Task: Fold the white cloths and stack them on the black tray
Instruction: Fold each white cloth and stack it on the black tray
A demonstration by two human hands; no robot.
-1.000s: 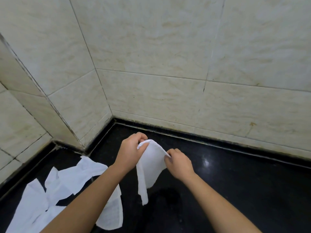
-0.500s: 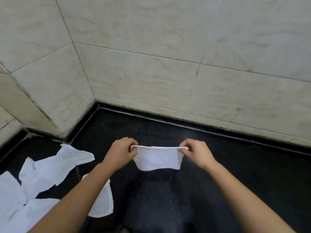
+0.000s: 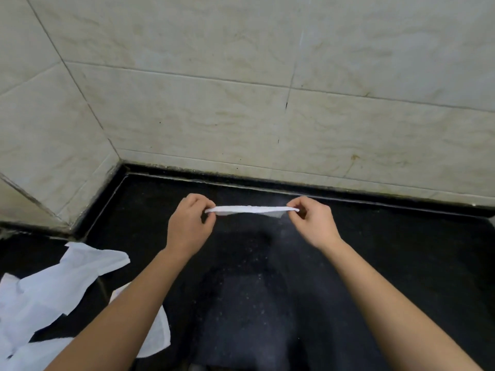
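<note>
A white cloth (image 3: 251, 209) is stretched taut and nearly edge-on between my two hands, above the black surface (image 3: 401, 263). My left hand (image 3: 188, 226) pinches its left end and my right hand (image 3: 312, 224) pinches its right end. Several loose white cloths (image 3: 53, 290) lie crumpled at the lower left, partly under my left forearm. No separate black tray can be told apart from the dark surface.
Beige tiled walls (image 3: 241, 103) close off the back and the left, meeting in a corner (image 3: 120, 163). A dark raised rim (image 3: 348, 191) runs along the foot of the wall.
The cloth hung bunched between my close-set hands, then was pulled out wide. It has now swung up flat, so only its thin edge shows. The view has tilted down.
</note>
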